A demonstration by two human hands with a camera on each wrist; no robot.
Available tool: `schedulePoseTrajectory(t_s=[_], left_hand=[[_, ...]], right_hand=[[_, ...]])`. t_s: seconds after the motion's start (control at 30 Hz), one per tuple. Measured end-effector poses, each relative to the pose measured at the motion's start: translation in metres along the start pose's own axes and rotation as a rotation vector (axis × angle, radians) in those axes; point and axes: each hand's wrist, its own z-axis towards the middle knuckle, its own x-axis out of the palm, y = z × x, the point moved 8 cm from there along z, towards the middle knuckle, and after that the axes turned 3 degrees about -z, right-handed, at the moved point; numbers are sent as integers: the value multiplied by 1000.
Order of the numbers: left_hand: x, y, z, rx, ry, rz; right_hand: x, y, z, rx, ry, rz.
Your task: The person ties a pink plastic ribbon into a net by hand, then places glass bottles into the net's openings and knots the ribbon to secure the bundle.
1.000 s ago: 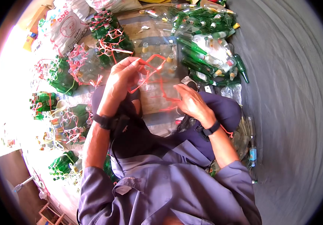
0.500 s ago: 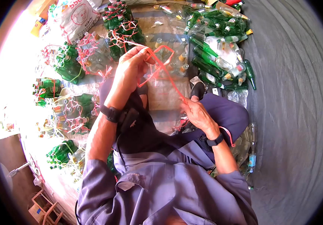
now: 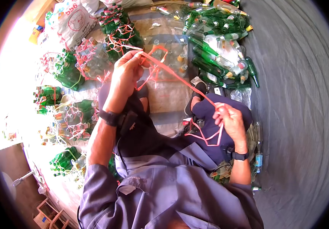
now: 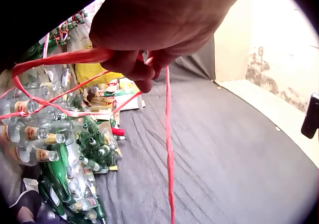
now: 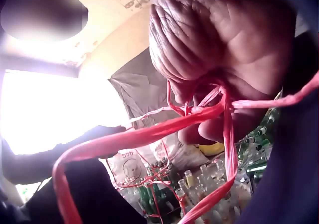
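Now, left hand (image 3: pixel 124 77): curled, pinching twine (image 5: pixel 149 133), far left.
Right hand (image 3: pixel 230 120): curled round twine, nearer, right.
Twine: best kept taut, loops untangled.

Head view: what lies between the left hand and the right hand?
In the head view, a red strand stretches nearly straight from the left hand to the right hand, passing in front of a dark shoe.

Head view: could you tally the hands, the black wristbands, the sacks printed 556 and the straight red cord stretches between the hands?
Hands: 2 (left hand, right hand)
Black wristbands: 2
Sack printed 556: 1
Red cord stretch: 1
Total: 6
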Motion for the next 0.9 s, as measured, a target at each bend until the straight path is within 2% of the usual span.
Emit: schedulePoseTrajectory(t_s=[0.07, 0.13, 0.2, 0.27, 0.47, 0.53, 0.63, 0.67, 0.73, 0.8, 0.87, 0.9], left_hand=[[1, 0, -3, 2, 2, 13], [6, -2, -8, -9, 33, 81], [9, 1, -9, -38, 70, 266], [9, 12, -8, -78, 147, 417], [11, 29, -15, -16, 314, 767], [8, 31, -16, -14, 286, 798], [6, 27, -19, 104, 256, 975], [7, 27, -21, 108, 259, 976], [14, 22, -29, 132, 265, 1156], [22, 23, -40, 157, 299, 1157], [26, 33, -49, 269, 384, 1132], [28, 40, -55, 220, 406, 1137]], right_hand=[[-22, 6, -7, 55, -79, -49], [-37, 5, -11, 135, -107, 46], [-45, 1, -13, 128, -97, 176], [-45, 2, -13, 94, -87, 240], [-29, 13, -12, 77, -24, 367], [-29, 14, -14, 64, -19, 362], [-31, 14, -17, 65, -5, 355], [-31, 15, -19, 74, 2, 407], [-34, 18, -24, 83, 7, 460], [-40, 20, -30, 127, -61, 508], [-47, 25, -38, 146, -98, 521], [-51, 26, -41, 137, -89, 547]])
